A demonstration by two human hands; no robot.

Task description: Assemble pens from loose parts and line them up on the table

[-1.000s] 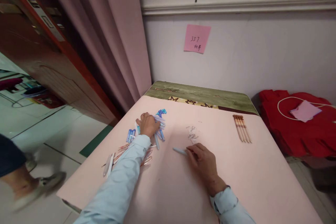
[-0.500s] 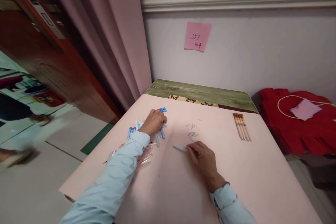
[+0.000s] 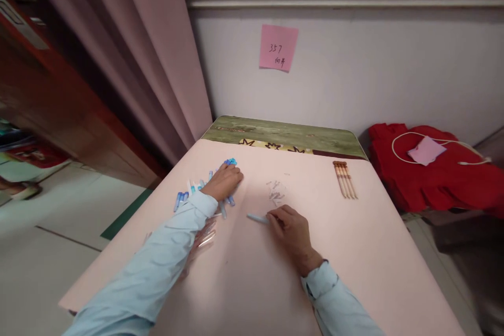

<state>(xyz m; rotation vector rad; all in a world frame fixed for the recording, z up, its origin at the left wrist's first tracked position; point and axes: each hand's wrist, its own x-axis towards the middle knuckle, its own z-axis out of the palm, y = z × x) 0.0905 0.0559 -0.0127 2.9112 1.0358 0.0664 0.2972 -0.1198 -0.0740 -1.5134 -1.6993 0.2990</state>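
Note:
My left hand (image 3: 223, 182) lies on a heap of small blue caps and tubes (image 3: 188, 194) at the left of the pink table (image 3: 354, 262); its fingers are curled over the pieces. My right hand (image 3: 289, 229) rests on the table's middle and pinches the end of a pale blue pen barrel (image 3: 256, 218) that lies flat. A small scatter of clear bits (image 3: 276, 192) sits just beyond my right hand. Clear pen parts (image 3: 202, 236) lie under my left sleeve.
Several wooden-coloured pens (image 3: 345, 179) lie side by side at the table's far right. A pink note (image 3: 277, 48) is stuck on the wall. Red cloth with a white cord (image 3: 433, 168) lies to the right. Pink curtain (image 3: 157, 52) and a door stand left.
My left hand slid a little farther over the blue heap. The view has swung, so everything sits more to the left. A person's legs on the floor at left have passed out of sight.

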